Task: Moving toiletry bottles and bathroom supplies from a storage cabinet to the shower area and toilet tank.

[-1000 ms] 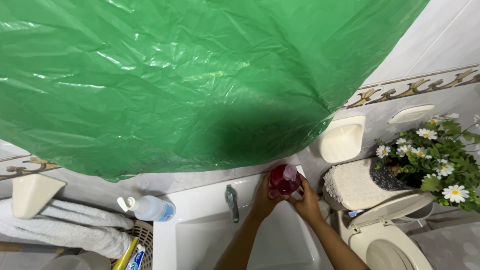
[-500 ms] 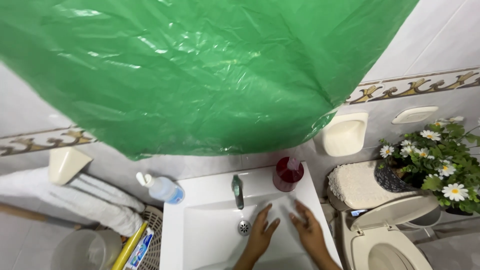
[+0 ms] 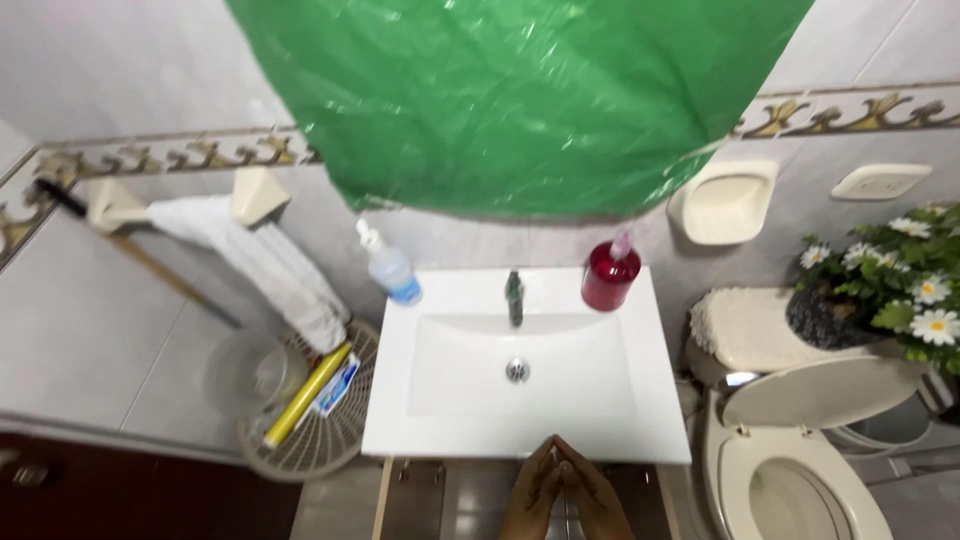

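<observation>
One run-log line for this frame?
hands: pressed together, holding nothing | position: front of sink | red pump bottle: sink back right corner | faucet: untouched

Home bathroom, white sink (image 3: 640, 400), toilet (image 3: 800, 470), tiled wall (image 3: 120, 60), hanging towel (image 3: 270, 260)

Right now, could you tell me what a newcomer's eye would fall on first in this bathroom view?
A large sheet of green plastic fills the top of the view, hanging over the wall behind the white sink. A red pump bottle stands at the sink's back right corner, a clear one with a blue label at its back left. At the bottom edge, the left hand and right hand are pressed together.
</observation>
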